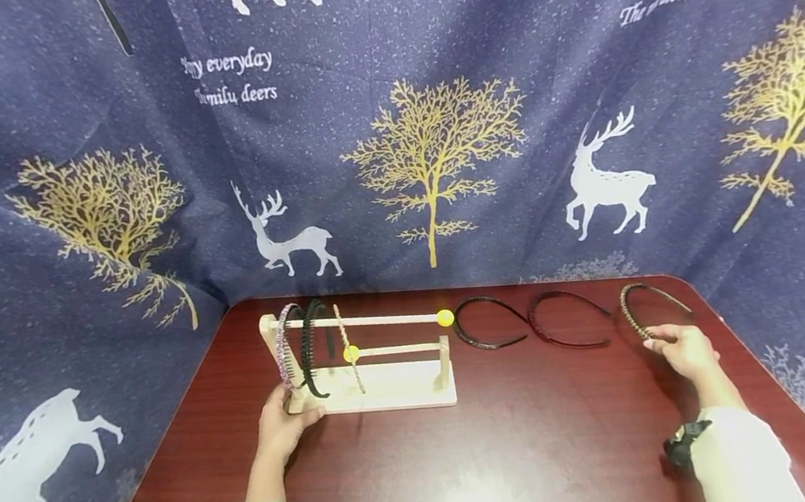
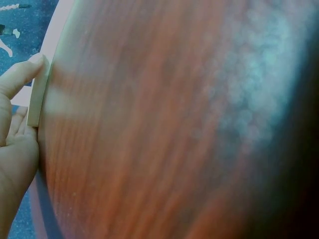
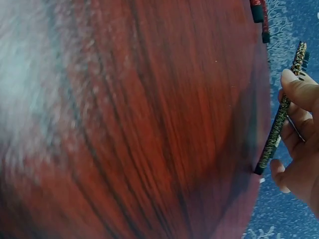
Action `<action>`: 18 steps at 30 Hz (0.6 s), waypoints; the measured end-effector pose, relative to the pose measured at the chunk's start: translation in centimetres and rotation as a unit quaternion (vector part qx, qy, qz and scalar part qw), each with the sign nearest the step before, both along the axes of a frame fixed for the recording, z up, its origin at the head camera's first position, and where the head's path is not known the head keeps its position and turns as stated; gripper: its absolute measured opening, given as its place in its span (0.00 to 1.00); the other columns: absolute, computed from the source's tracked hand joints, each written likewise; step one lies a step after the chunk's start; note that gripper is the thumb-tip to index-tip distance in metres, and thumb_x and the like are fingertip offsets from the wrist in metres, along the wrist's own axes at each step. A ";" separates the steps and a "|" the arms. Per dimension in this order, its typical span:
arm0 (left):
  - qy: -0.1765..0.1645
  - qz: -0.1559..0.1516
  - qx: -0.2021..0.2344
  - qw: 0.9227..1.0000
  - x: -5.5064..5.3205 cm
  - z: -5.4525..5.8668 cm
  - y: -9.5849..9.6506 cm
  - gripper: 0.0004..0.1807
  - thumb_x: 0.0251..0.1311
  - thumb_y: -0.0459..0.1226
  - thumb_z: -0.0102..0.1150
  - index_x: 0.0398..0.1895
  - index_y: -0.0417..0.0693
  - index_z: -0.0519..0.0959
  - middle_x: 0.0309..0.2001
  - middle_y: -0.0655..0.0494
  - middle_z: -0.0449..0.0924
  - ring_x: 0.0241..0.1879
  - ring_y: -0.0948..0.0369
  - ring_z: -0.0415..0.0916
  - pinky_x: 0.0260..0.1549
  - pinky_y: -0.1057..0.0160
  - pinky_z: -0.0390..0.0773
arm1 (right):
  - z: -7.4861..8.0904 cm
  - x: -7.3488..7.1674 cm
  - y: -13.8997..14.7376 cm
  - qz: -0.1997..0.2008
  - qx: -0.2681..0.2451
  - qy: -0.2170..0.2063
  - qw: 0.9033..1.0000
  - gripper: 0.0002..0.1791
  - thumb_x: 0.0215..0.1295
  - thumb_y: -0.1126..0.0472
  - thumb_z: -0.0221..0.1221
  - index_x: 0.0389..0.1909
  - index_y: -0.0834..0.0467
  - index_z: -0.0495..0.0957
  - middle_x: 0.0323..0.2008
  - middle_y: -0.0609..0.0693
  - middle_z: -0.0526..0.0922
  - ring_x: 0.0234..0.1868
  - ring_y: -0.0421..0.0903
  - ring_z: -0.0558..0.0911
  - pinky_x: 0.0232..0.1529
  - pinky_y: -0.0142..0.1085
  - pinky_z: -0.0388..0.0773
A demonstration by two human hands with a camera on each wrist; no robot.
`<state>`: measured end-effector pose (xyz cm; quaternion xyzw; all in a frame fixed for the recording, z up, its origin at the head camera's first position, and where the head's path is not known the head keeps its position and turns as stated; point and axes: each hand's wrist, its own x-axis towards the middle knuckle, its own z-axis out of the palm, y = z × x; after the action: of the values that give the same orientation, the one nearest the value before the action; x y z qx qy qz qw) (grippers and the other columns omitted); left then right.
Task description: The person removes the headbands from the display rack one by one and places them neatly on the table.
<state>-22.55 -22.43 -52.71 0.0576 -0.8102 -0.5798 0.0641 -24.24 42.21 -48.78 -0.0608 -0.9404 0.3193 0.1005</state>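
Observation:
A light wooden headband rack [image 1: 409, 397] with two rods stands left of the middle of the table. My left hand [image 1: 280, 423] grips the left end of its base; in the left wrist view the thumb [image 2: 22, 72] lies along the wooden edge. On the rack hang a glittery pinkish headband [image 1: 283, 358], a black headband [image 1: 309, 346] and a thin pale headband [image 1: 345, 337]. At the far right, my right hand [image 1: 689, 350] pinches a gold-and-black headband [image 1: 628, 314] near its near end. The right wrist view shows the band [image 3: 275, 130] between thumb and fingers.
A black headband [image 1: 470, 343] and a dark red headband [image 1: 557, 341] lie between the rack and my right hand. Yellow balls [image 1: 444, 318] cap the rods. A blue curtain [image 1: 391, 160] with deer and trees hangs behind the table [image 1: 509, 439].

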 end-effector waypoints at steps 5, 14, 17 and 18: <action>0.004 -0.001 -0.005 1.000 0.0 -0.1 0.0 0.40 0.40 0.27 0.72 0.60 0.33 0.64 0.61 0.33 0.63 0.62 0.43 0.58 0.61 0.51 0.60 | -0.3 -0.3 0.2 -0.026 -0.040 -0.027 0.999 0.21 0.60 0.57 0.61 0.48 0.69 0.76 0.52 0.70 0.71 0.55 0.76 0.63 0.44 0.78 0.41; 0.006 0.010 -0.011 1.000 0.0 -0.2 0.0 0.37 0.39 0.27 0.72 0.56 0.35 0.67 0.56 0.34 0.69 0.55 0.46 0.67 0.55 0.51 0.67 | -1.0 -1.1 0.5 -0.064 -0.017 -0.017 0.998 0.18 0.57 0.57 0.62 0.45 0.65 0.79 0.49 0.67 0.75 0.51 0.73 0.67 0.44 0.64 0.57; 0.003 0.007 -0.008 1.000 0.0 -0.1 0.0 0.38 0.39 0.27 0.72 0.57 0.35 0.66 0.57 0.34 0.68 0.57 0.44 0.65 0.56 0.51 0.66 | -1.3 -1.2 0.5 -0.079 -0.008 -0.022 0.997 0.17 0.57 0.58 0.62 0.44 0.64 0.79 0.51 0.66 0.75 0.51 0.73 0.67 0.44 0.61 0.59; 0.002 0.006 -0.006 1.000 0.0 -0.1 -0.1 0.38 0.39 0.27 0.72 0.58 0.34 0.65 0.58 0.34 0.67 0.59 0.44 0.63 0.58 0.51 0.64 | -1.4 -1.1 0.4 -0.083 -0.007 -0.025 0.996 0.17 0.57 0.58 0.62 0.44 0.64 0.80 0.51 0.66 0.75 0.51 0.73 0.67 0.44 0.61 0.58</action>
<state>-22.52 -22.49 -52.83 0.0608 -0.8131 -0.5748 0.0693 -25.37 42.63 -50.15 -0.1470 -0.9320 0.3152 0.1025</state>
